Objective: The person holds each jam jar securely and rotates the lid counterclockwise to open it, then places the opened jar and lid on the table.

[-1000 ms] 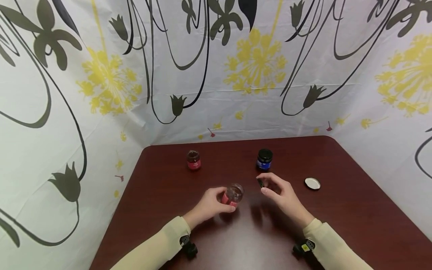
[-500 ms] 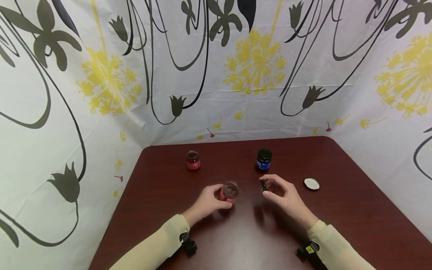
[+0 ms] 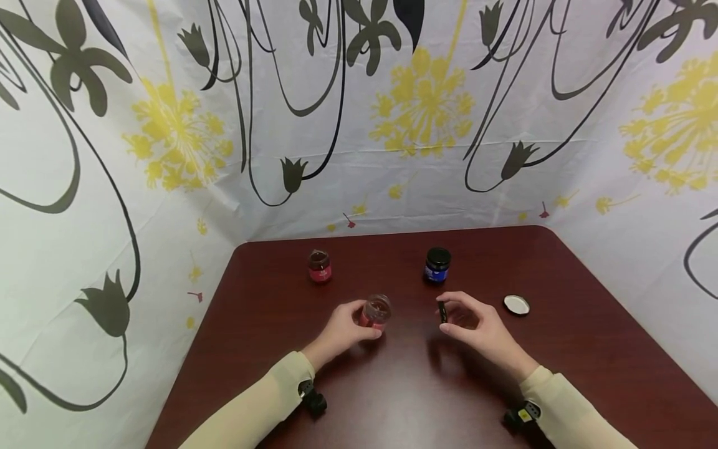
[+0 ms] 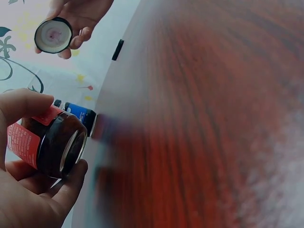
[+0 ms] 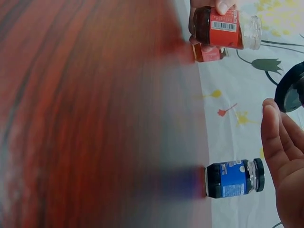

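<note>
My left hand (image 3: pixel 344 330) grips a small glass jar (image 3: pixel 377 310) with a red label and an uncovered mouth, holding it over the table. Dark contents show through its glass in the left wrist view, where the fingers and thumb (image 4: pixel 28 105) wrap its sides. To the right, my right hand (image 3: pixel 477 321) pinches a black jar lid (image 3: pixel 443 311) by its rim, on edge and apart from the jar. The lid's pale inner face (image 4: pixel 53 35) is turned toward the left hand.
Behind the left hand stands another red-label jar (image 3: pixel 320 267) without a lid. A blue-label jar (image 3: pixel 437 265) with its black lid on stands behind the right hand. At right, a second lid (image 3: pixel 516 305) lies white side up on the dark red table (image 3: pixel 566 362).
My left hand has drawn the jar slightly left and away from me, and the jar looks more upright. My right hand has shifted slightly right with the lid, widening the gap.
</note>
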Tool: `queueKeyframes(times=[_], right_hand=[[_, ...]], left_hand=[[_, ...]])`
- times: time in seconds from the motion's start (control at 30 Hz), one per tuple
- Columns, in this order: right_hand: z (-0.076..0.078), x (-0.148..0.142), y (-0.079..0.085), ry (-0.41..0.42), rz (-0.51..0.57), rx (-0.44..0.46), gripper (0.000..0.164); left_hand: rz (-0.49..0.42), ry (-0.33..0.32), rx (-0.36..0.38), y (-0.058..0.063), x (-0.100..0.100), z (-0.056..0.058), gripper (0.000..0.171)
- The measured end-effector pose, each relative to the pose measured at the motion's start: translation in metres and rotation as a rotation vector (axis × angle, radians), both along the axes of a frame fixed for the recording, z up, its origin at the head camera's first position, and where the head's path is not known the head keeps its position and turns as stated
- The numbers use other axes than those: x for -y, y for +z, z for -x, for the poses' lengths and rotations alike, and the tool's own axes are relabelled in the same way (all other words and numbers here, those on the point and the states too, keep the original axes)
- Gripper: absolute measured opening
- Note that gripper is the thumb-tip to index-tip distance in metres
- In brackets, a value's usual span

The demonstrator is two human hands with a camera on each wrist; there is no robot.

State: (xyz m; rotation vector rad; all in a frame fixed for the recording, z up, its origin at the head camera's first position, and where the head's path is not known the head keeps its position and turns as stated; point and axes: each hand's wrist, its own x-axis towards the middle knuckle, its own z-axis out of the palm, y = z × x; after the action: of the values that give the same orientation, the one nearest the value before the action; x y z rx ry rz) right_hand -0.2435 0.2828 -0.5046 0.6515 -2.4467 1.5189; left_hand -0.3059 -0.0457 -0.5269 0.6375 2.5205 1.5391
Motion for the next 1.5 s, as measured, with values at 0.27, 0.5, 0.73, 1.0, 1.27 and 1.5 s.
queueKeyframes(times=[0.27, 0.5, 0.73, 1.0, 1.27, 1.5], right_hand=[[-0.001, -0.004, 0.001, 0.006, -0.019, 0.022, 0.053], [-0.002, -0.010, 0.001, 0.010, -0.012, 0.059, 0.054], [0.001, -0.018, -0.002, 0.026, 0.041, 0.051, 0.055], [-0.002, -0.026, 0.001, 0.017, 0.063, 0.069, 0.056], [-0.005, -0.038, -0.002, -0.020, 0.030, 0.046, 0.056], [-0.015, -0.049, -0.008, -0.079, -0.057, 0.028, 0.056]], left_hand=[[-0.012, 0.014, 0.005, 0.000, 0.000, 0.007, 0.054], [-0.014, 0.021, 0.004, -0.002, -0.001, 0.011, 0.057], [-0.012, 0.028, 0.007, -0.003, -0.001, 0.013, 0.057], [-0.028, 0.048, -0.017, 0.000, -0.001, 0.017, 0.058], [-0.072, 0.084, -0.018, -0.004, -0.001, 0.021, 0.059], [-0.111, 0.105, -0.026, -0.011, -0.001, 0.023, 0.063]])
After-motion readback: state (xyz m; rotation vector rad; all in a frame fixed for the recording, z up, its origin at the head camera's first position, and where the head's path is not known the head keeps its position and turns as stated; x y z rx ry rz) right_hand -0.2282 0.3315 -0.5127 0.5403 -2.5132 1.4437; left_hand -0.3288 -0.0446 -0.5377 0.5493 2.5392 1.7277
